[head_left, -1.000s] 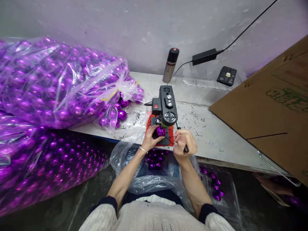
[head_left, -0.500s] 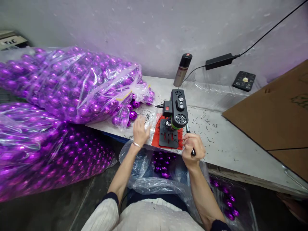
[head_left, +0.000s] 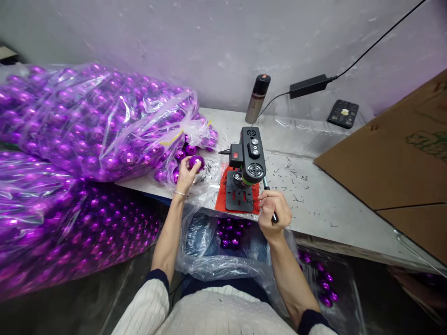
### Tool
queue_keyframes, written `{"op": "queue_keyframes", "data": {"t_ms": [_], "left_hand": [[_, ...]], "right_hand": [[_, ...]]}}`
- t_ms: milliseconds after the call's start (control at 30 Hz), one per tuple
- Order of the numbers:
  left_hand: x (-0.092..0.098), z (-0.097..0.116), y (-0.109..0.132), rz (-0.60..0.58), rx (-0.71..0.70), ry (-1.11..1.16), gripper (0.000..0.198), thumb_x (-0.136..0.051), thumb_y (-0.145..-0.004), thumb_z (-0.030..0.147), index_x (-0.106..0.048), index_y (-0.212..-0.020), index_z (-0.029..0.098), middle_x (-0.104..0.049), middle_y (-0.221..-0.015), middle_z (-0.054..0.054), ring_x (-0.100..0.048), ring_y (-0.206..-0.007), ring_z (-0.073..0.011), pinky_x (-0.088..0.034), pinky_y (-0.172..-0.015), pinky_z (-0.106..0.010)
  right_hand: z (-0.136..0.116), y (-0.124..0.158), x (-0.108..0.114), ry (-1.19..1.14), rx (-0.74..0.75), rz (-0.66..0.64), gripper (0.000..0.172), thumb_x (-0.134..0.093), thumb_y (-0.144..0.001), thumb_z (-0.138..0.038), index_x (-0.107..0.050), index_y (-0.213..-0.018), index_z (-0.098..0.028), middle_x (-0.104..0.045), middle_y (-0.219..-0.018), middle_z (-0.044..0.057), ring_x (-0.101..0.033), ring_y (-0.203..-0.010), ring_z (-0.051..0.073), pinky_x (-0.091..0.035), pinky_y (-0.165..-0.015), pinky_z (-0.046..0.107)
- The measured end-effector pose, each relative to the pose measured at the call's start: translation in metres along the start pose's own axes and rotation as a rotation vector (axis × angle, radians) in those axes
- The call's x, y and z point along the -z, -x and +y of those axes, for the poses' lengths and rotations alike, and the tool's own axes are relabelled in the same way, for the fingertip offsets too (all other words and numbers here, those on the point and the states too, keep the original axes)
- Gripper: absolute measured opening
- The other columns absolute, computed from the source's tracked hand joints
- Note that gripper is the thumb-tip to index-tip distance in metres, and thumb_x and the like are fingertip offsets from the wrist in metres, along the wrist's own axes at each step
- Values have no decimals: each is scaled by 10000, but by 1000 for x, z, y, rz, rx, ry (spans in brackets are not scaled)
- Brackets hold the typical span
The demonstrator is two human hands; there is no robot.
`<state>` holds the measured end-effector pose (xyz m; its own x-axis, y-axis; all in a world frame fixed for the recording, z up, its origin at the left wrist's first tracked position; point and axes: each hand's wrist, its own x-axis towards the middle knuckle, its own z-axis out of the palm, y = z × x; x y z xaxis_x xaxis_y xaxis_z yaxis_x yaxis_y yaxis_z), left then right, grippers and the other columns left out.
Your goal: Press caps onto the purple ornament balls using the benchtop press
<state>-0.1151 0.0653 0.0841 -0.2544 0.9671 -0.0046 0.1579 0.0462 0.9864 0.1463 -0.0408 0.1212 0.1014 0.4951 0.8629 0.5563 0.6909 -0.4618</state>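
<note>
At the mouth of a clear plastic bag (head_left: 104, 107) full of shiny purple balls, my left hand (head_left: 186, 177) has its thumb and fingers closed around one purple ball (head_left: 197, 162). More loose balls lie just behind it on the table. My right hand (head_left: 275, 211) is wrapped round the black-gripped lever (head_left: 275, 217) of a small black bench press (head_left: 253, 153). The press has a slotted base plate (head_left: 239, 191) on a red cloth (head_left: 221, 200). No ball shows on the plate, though the press head hides part of it.
An open clear bag (head_left: 223, 265) with purple balls (head_left: 230, 232) hangs at the table's front edge. Behind the press stand a spray can (head_left: 257, 98) and a black power adapter (head_left: 309, 86). A cardboard box (head_left: 391, 158) is at right. Dark scraps (head_left: 289, 174) litter the table.
My left hand has moved left and away from me and closed on a purple ball. My right hand stays on the lever. The whole view has shifted slightly.
</note>
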Motion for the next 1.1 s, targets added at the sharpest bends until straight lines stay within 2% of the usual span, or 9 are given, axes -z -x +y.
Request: {"op": "queue_keyframes", "data": {"t_ms": [100,167,267,467,600,733,867,1100], "left_hand": [[-17,-4,30,-201,150,379,516,-725,-836,498,-601,-1227,185,-691,-1223,-108,-700,-1043,-223,-594,-889,-356],[-33,-13,48,-253,200,445,519,-751,-817,496,-614,-1209,185,-707,-1205,-103,-709,-1042,-222,-595,-889,-349],[-57,-29,64,-249,135,338,537,-788,-802,460,-586,-1225,198,-715,-1217,-105,-711,-1084,-223,-578,-959,-366],[-92,-48,80,-244,-151,35,562,-788,-822,397,-530,-1282,202,-694,-1256,-121,-695,-1141,-239,-550,-1017,-403],[-99,-50,84,-222,-256,-151,571,-810,-804,374,-559,-1289,208,-689,-1249,-115,-675,-1159,-279,-537,-1025,-449],[-99,-53,83,-265,-387,-242,637,-813,-806,420,-553,-1344,199,-683,-1290,-134,-652,-1217,-310,-515,-1062,-489],[-99,-57,84,-300,-490,-274,641,-790,-832,459,-547,-1370,209,-671,-1326,-136,-638,-1251,-307,-508,-1076,-486],[-107,-65,81,-299,-543,-242,656,-803,-816,476,-565,-1359,195,-665,-1338,-152,-627,-1274,-318,-472,-1116,-527]], "right_hand": [[-4,-8,-1,2,-33,30,263,-484,-945,-83,-525,-725,-221,-575,-643,-22,-631,-679,144,-445,-611,284],[-7,-14,-2,10,-42,37,274,-479,-950,-81,-519,-717,-220,-573,-636,-24,-624,-666,140,-437,-605,286],[-7,-18,-1,27,-36,36,278,-478,-954,-89,-518,-713,-221,-580,-639,-18,-614,-647,136,-438,-599,292],[-4,-13,1,30,-6,5,243,-490,-950,-108,-550,-745,-224,-609,-662,-5,-626,-658,150,-460,-594,296],[-5,-12,2,27,-3,-12,232,-491,-943,-93,-547,-758,-222,-625,-691,-2,-623,-665,143,-462,-596,286],[-5,-11,2,24,11,-22,226,-493,-941,-93,-536,-760,-223,-628,-702,-3,-626,-670,139,-464,-598,280],[-5,-9,2,37,13,-23,216,-485,-947,-105,-540,-774,-223,-634,-716,1,-628,-670,138,-474,-596,279],[-4,-7,4,55,24,-39,204,-487,-942,-107,-549,-790,-226,-639,-720,4,-632,-670,143,-477,-593,278]]}}
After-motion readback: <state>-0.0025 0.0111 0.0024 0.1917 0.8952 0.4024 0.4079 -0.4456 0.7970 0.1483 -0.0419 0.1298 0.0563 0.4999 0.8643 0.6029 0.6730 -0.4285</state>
